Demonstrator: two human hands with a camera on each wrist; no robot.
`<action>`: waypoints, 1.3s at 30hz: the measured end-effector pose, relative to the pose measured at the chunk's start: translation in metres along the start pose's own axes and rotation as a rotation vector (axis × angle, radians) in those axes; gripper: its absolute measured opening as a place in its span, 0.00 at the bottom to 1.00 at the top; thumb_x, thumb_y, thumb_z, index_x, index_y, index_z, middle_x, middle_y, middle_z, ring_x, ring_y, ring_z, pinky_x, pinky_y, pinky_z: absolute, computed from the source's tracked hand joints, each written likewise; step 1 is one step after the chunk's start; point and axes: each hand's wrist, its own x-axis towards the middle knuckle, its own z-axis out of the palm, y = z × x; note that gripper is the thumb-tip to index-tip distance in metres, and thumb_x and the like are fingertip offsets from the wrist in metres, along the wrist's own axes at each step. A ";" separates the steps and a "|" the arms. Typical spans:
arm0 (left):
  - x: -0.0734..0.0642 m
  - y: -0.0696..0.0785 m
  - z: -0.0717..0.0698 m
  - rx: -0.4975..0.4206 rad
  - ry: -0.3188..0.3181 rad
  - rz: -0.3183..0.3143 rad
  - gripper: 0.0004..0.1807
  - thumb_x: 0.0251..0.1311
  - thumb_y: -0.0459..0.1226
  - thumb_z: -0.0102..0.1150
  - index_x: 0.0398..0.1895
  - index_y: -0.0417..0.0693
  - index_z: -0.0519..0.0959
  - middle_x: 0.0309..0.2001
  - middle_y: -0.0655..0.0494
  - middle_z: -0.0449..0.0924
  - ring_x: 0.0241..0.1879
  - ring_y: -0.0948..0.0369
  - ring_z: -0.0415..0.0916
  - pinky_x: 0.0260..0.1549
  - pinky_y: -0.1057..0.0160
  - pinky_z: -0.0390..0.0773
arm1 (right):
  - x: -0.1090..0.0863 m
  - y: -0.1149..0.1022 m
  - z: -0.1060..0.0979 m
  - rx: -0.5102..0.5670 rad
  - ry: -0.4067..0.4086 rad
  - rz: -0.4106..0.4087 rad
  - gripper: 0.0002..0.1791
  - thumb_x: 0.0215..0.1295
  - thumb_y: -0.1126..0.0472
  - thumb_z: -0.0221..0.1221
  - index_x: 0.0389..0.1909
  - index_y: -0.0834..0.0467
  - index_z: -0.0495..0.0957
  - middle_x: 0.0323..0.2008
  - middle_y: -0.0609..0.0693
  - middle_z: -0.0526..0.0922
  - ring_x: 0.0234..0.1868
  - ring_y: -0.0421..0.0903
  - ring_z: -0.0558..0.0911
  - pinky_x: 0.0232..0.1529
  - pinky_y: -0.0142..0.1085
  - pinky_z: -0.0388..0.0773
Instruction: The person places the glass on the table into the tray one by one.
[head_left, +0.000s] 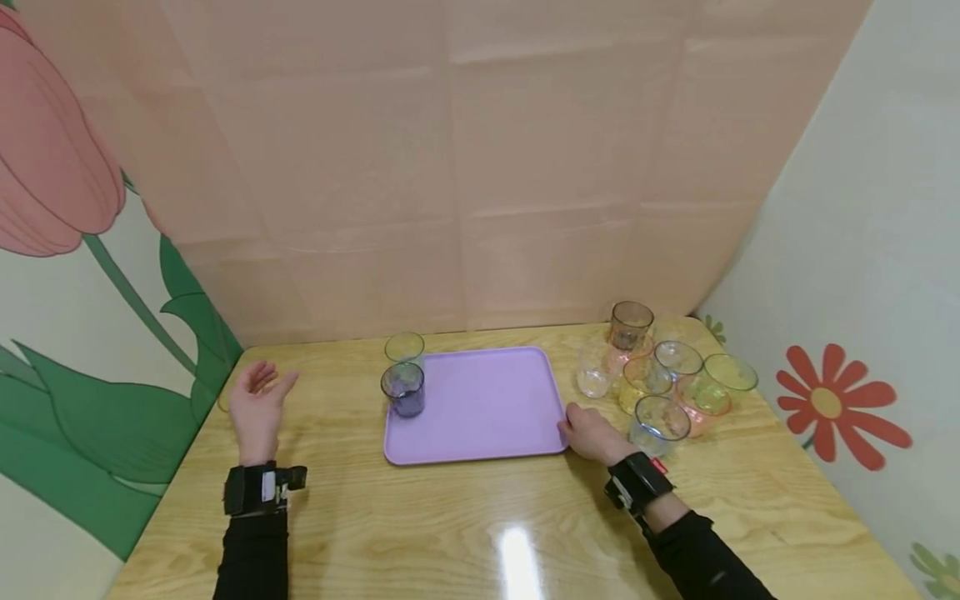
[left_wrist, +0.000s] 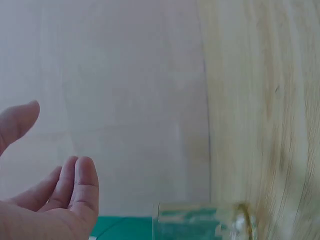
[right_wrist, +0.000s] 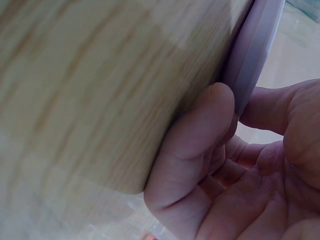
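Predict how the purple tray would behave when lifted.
The purple tray is probably stiff: its edges run straight. Lifted only where the right hand grips its corner, it would likely tilt, and the dark glass near its left edge might slide.

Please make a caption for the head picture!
The right grip pinches a flat purple rectangular tray beside clustered tinted transparent cups.

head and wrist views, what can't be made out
Head view: base of the left rear glass, behind the dark glass.
Head view: bases of some clustered glasses, behind nearer ones.
Left wrist view: one side of a glass, cut by the bottom edge.
Right wrist view: far end of the tray, cut by the top edge.
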 end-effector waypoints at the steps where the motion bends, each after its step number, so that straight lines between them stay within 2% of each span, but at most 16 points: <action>1: 0.000 0.000 -0.002 0.008 0.019 0.000 0.33 0.61 0.34 0.69 0.68 0.33 0.69 0.56 0.49 0.72 0.56 0.54 0.69 0.51 0.70 0.70 | 0.000 0.000 0.001 0.001 -0.002 0.001 0.09 0.71 0.65 0.56 0.30 0.62 0.70 0.25 0.55 0.76 0.28 0.53 0.77 0.31 0.48 0.76; 4: 0.001 0.000 -0.010 0.075 0.063 0.025 0.33 0.60 0.35 0.71 0.67 0.33 0.71 0.58 0.44 0.74 0.56 0.53 0.70 0.53 0.67 0.70 | 0.000 0.002 0.002 0.001 0.000 -0.004 0.10 0.71 0.65 0.56 0.29 0.62 0.69 0.25 0.55 0.76 0.28 0.53 0.77 0.31 0.47 0.76; 7: 0.002 0.001 -0.017 0.205 0.089 0.071 0.35 0.59 0.37 0.72 0.67 0.32 0.70 0.62 0.36 0.73 0.60 0.46 0.69 0.58 0.55 0.70 | 0.000 0.002 0.003 -0.001 0.004 -0.005 0.10 0.71 0.65 0.56 0.29 0.62 0.69 0.24 0.55 0.76 0.27 0.52 0.76 0.30 0.47 0.75; 10: 0.001 0.002 -0.023 0.344 0.090 0.089 0.37 0.58 0.36 0.72 0.68 0.29 0.68 0.64 0.30 0.69 0.64 0.37 0.64 0.63 0.42 0.65 | 0.001 0.003 0.003 0.001 0.004 -0.012 0.09 0.71 0.65 0.56 0.29 0.62 0.70 0.24 0.54 0.76 0.27 0.52 0.76 0.30 0.47 0.75; 13: 0.002 -0.001 -0.028 0.417 0.069 0.082 0.41 0.57 0.36 0.72 0.70 0.27 0.63 0.66 0.25 0.63 0.66 0.32 0.59 0.67 0.37 0.59 | 0.001 0.002 0.002 0.015 0.004 -0.014 0.09 0.70 0.65 0.56 0.30 0.63 0.70 0.25 0.55 0.76 0.28 0.52 0.76 0.31 0.47 0.75; 18: 0.004 -0.006 -0.035 0.488 0.040 0.033 0.49 0.57 0.38 0.72 0.73 0.26 0.55 0.70 0.22 0.53 0.70 0.30 0.50 0.69 0.35 0.54 | 0.001 0.002 0.001 0.009 -0.006 -0.013 0.09 0.70 0.65 0.56 0.30 0.62 0.70 0.25 0.55 0.76 0.28 0.52 0.77 0.31 0.47 0.76; 24: 0.007 -0.008 -0.039 0.547 0.000 -0.048 0.54 0.60 0.40 0.70 0.77 0.29 0.45 0.74 0.24 0.42 0.73 0.31 0.42 0.69 0.32 0.52 | 0.001 0.003 0.001 0.010 -0.007 -0.018 0.09 0.70 0.65 0.56 0.29 0.62 0.70 0.25 0.55 0.76 0.28 0.52 0.77 0.31 0.47 0.76; 33: 0.017 -0.012 -0.044 0.664 -0.053 -0.107 0.55 0.62 0.40 0.66 0.76 0.24 0.39 0.72 0.19 0.39 0.71 0.27 0.41 0.68 0.29 0.50 | 0.002 0.004 0.002 0.007 -0.016 -0.013 0.08 0.70 0.65 0.55 0.30 0.62 0.70 0.26 0.55 0.77 0.29 0.52 0.77 0.32 0.47 0.75; 39: 0.024 -0.017 -0.051 0.679 -0.077 -0.143 0.55 0.61 0.41 0.66 0.76 0.24 0.39 0.71 0.17 0.40 0.70 0.25 0.43 0.66 0.28 0.52 | 0.001 0.002 0.000 0.004 -0.021 -0.011 0.08 0.70 0.65 0.55 0.30 0.62 0.70 0.26 0.56 0.77 0.30 0.53 0.78 0.33 0.48 0.76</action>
